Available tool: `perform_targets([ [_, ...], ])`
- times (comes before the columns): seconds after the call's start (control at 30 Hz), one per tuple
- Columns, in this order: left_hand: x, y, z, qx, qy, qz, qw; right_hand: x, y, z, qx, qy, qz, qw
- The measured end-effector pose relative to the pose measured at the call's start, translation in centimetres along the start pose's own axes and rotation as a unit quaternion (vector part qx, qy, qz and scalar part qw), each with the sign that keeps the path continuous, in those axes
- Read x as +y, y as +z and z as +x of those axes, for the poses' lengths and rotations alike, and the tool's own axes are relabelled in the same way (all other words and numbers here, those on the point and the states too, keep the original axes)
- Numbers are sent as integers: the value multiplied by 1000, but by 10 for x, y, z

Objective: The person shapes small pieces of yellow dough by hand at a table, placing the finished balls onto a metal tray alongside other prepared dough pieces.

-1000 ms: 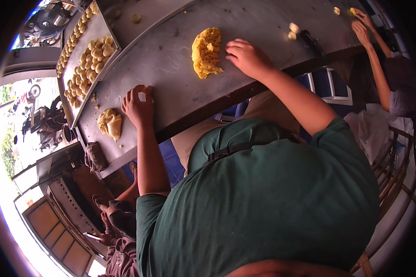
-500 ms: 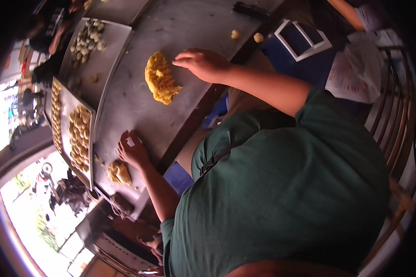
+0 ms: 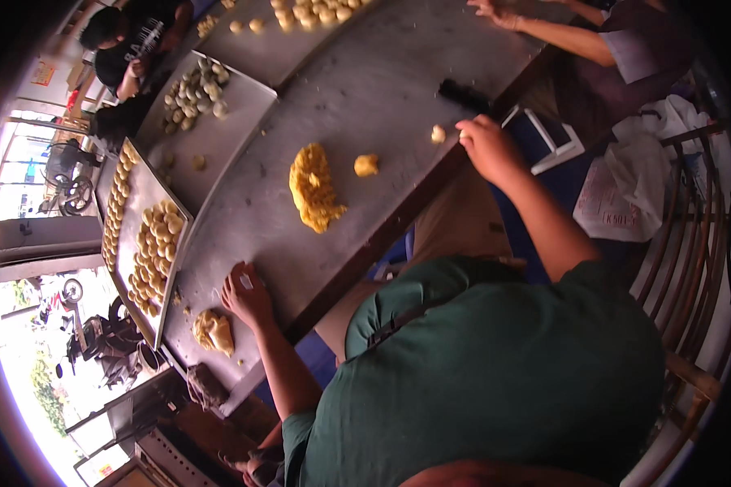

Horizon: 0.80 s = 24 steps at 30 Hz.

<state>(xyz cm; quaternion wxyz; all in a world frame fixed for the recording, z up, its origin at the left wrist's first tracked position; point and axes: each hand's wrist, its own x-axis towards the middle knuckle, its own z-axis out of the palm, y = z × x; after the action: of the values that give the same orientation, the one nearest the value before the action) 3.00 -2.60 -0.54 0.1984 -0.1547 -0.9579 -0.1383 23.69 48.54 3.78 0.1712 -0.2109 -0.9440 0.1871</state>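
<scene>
Right hand [image 3: 489,146] at counter [image 3: 365,89] edge, fingers curled, hold unclear, dough bit [image 3: 438,134] just left. Left hand [image 3: 248,296] flat, pressing counter, near dough lump [image 3: 213,331]. Yellow dough mass [image 3: 313,188] between hands.

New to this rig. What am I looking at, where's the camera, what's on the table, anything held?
No machine here: a person in a green shirt works with bare hands. The one picture comes from a fisheye camera on their head looking down, so edges bend.

The left hand rests flat on the metal table, holding nothing clear. The right hand sits at the table edge beside a small dough piece; whether it grips anything I cannot tell.

Between them lie a yellow dough mass and a dough ball. Trays of shaped pieces sit further off. Other people work across the table.
</scene>
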Motion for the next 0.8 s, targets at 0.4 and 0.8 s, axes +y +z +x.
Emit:
perform_targets([
  [0.4,9,-7,0,2,-37,-35,999,-156,34,72,-101,-178,301,931],
  [0.8,10,-6,1,9,-27,-24,999,-121,97,-6,-72,-161,90,980],
])
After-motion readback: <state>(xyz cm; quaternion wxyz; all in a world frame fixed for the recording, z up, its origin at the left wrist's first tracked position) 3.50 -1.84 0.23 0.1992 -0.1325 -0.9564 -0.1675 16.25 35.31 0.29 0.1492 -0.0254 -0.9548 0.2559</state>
